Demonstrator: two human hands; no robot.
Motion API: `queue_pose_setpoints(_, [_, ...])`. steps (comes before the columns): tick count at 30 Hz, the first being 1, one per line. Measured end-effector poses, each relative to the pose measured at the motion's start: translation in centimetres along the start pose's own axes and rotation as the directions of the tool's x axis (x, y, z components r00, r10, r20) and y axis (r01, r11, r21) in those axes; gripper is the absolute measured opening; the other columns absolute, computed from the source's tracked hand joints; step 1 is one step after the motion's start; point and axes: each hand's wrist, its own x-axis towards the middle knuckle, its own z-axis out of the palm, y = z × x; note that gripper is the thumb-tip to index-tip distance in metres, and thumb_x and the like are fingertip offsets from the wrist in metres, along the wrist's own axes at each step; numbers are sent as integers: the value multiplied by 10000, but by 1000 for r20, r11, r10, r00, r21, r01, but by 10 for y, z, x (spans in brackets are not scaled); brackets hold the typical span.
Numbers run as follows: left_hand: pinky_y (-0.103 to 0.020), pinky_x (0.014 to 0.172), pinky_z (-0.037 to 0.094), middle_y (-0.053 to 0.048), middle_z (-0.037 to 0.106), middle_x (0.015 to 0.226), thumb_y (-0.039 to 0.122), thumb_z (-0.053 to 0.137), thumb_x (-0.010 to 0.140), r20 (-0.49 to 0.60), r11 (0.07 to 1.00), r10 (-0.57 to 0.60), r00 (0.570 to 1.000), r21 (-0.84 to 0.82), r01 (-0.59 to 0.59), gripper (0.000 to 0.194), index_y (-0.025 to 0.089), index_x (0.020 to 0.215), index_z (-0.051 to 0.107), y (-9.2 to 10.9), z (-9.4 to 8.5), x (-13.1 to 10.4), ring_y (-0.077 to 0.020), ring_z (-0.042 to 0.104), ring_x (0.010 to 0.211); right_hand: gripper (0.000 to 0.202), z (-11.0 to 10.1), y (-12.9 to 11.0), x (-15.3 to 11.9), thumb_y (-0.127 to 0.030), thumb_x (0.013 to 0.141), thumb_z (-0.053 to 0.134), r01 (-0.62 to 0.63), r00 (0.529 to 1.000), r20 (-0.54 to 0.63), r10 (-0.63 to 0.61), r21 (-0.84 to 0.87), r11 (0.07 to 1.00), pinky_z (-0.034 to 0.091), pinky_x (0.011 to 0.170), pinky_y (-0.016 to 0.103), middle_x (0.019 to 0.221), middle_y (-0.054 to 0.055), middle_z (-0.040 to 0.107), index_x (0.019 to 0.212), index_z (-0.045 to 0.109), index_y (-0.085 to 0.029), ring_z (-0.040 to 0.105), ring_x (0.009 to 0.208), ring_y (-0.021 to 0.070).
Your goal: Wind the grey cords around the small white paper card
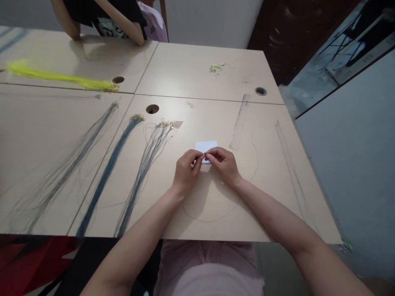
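Note:
My left hand point(188, 166) and my right hand point(224, 162) meet fingertip to fingertip over a small white card point(206, 145) on the table. Both are closed in a pinch. A thin grey cord point(212, 221) curves over the tabletop below and to the right of my hands, and its end seems to lead up to my fingers. The small part between the fingertips is too tiny to make out. Left of my left hand lies a bundle of grey-blue cords point(145, 160) with gold-coloured metal ends point(165, 124).
A dark blue cord bundle point(112, 172), a grey one point(83, 148) and a yellow one point(61, 77) lie leftward. A clear ruler point(240, 123) and a looped cord point(288, 162) lie to the right. Yellow-green scraps point(216, 68) sit far back. Another person's arms point(123, 22) rest across the table.

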Motion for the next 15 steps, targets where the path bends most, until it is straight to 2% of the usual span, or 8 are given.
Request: queue_pose_setpoints(15, [-212, 579, 400, -13, 598, 723, 168, 510, 815, -1, 1000, -5, 1000, 1, 5, 69, 168, 789, 573, 0, 1, -1, -96, 522, 642, 89, 0, 0, 0, -260, 768, 577, -10, 1000, -10, 10, -15, 1000, 475, 658, 274, 750, 19, 647, 764, 634, -192, 605, 710, 140])
